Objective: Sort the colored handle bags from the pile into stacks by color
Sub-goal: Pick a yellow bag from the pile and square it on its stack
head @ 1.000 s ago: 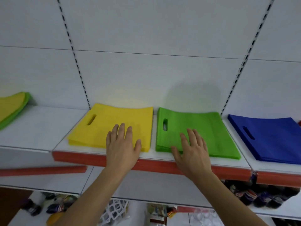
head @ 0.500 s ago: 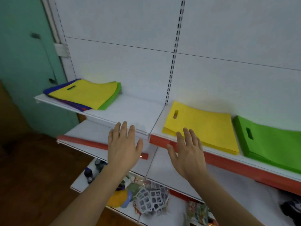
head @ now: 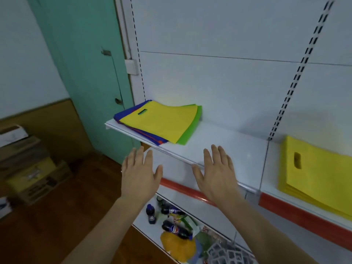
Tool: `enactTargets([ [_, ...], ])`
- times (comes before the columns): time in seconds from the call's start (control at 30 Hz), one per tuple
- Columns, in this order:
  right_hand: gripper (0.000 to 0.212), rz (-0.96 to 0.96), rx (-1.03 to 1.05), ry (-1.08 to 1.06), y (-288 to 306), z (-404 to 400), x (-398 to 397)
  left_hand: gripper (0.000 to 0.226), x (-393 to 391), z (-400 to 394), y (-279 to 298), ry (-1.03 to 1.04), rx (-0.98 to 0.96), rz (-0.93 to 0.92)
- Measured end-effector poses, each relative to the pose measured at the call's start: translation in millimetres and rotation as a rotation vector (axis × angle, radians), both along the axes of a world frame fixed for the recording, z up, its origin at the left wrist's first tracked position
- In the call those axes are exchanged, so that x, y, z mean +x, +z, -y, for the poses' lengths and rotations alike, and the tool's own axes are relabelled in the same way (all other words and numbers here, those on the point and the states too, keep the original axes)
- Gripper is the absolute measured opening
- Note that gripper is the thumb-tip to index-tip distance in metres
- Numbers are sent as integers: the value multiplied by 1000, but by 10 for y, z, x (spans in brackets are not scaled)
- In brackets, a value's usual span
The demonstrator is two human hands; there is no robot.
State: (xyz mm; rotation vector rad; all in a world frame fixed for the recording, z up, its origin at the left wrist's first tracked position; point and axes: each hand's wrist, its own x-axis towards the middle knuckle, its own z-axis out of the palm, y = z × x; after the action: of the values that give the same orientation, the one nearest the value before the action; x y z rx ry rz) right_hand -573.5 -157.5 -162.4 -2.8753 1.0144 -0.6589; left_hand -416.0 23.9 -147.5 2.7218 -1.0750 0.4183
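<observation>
Single head-worn wide-angle view, looking forward and down from standing height at a white wall shelf (head: 219,138) close in front. The left hand (head: 140,176) and right hand (head: 216,175) reach into the lower centre of the field, near the lens. The mixed pile of handle bags (head: 160,123) lies just beyond them, left of centre; the yellow stack (head: 316,174) is cut by the right edge. Straight lines bow toward the borders. No second view exists, so no overlap applies
</observation>
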Motion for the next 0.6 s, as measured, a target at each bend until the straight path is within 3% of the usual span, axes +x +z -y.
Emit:
enactTargets([
  [0.23, 77, 21, 14, -19, 57, 307, 967, 72, 987, 289, 154, 2, -6, -15],
  [0.6, 79, -48, -38, -116, 41, 411, 1873, 75, 2202, 574, 26, -102, -75, -57],
])
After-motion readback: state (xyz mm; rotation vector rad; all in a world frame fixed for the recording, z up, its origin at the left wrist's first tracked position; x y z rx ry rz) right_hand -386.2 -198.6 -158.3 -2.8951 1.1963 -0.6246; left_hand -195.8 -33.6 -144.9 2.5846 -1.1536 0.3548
